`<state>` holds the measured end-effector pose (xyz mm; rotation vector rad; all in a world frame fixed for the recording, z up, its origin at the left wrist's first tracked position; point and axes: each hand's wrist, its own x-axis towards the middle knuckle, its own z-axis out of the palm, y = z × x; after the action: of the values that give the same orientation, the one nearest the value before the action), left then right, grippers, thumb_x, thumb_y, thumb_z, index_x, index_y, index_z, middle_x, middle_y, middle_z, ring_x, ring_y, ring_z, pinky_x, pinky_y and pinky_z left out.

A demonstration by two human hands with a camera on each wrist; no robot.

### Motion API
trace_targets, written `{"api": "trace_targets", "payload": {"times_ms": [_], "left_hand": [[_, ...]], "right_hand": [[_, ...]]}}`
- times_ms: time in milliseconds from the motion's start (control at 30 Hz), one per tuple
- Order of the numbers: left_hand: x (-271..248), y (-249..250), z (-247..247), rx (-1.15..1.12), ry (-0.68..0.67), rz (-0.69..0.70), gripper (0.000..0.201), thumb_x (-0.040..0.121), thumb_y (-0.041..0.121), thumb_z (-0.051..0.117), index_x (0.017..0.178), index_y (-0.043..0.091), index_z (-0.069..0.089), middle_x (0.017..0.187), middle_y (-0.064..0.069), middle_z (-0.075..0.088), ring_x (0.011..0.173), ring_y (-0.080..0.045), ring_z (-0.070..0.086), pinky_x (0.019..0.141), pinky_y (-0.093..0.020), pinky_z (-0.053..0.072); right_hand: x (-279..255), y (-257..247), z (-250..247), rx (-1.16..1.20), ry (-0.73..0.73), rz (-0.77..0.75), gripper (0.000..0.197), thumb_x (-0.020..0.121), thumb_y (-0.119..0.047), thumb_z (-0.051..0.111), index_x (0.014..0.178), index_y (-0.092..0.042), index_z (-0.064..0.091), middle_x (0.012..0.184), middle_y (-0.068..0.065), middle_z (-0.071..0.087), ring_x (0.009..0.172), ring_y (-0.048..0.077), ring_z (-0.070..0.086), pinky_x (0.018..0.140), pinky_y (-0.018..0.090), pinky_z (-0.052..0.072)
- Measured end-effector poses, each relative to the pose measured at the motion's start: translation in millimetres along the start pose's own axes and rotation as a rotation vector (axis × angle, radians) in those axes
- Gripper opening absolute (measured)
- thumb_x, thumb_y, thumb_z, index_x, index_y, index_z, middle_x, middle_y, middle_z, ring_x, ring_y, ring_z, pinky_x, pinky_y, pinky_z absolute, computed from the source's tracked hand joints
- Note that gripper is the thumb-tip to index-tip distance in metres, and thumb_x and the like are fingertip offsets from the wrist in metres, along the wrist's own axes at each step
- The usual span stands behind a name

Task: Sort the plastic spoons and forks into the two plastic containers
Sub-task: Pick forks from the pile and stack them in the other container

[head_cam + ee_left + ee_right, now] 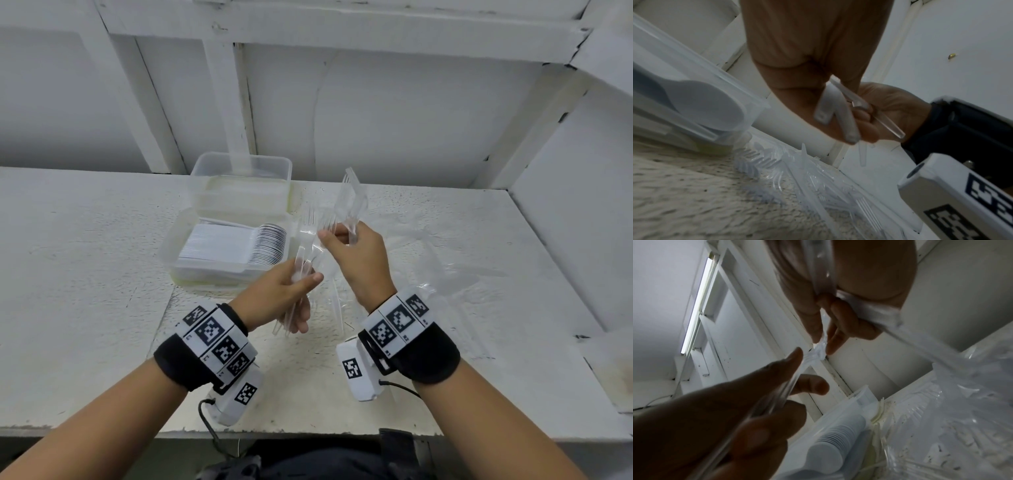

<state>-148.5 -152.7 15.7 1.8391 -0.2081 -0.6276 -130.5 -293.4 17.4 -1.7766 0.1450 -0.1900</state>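
Standing over the table (85, 274), the person kept both hands raised just in front of the two tubs. The left hand (284, 294) was curled round a few clear forks (305, 246), handles down, tines up and away. The right hand (356, 253) gripped its own bundle of forks (349, 202) and pinched the head of one left-hand fork. The spoon tub (171, 246), packed with white spoons (239, 246), lay just left; the far tub (239, 164), likely the forks' place, sat straight ahead.
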Motion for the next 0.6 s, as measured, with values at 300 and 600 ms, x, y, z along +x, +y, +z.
{"api": "trace_targets", "payload": {"times_ms": [300,600], "left_hand": [[-2,-4,-8,0.046,-0.142,-0.034,0.022,0.096,0.027,0.047,0.107,0.008,0.049,0.07,-0.008,0.068,0.06,-0.019,0.068,0.054,-0.025,0.052],[-2,-7,-1,0.223,-0.071,-0.038,0.03,0.1,0.032,0.034,0.099,0.004,0.045,0.049,0.0,0.054,0.044,-0.016,0.058,0.049,-0.024,0.046]], "right_hand": [[7,-4,-10,0.126,0.012,0.049,0.014,0.087,-0.022,0.065,0.09,-0.009,0.063,0.067,-0.009,0.059,0.05,-0.007,0.052,0.042,0.007,0.035],[-4,-14,-4,0.086,-0.054,-0.042,0.016,0.084,-0.041,0.061,0.078,-0.027,0.056,0.055,-0.025,0.057,0.054,-0.01,0.054,0.052,0.006,0.038]]}}
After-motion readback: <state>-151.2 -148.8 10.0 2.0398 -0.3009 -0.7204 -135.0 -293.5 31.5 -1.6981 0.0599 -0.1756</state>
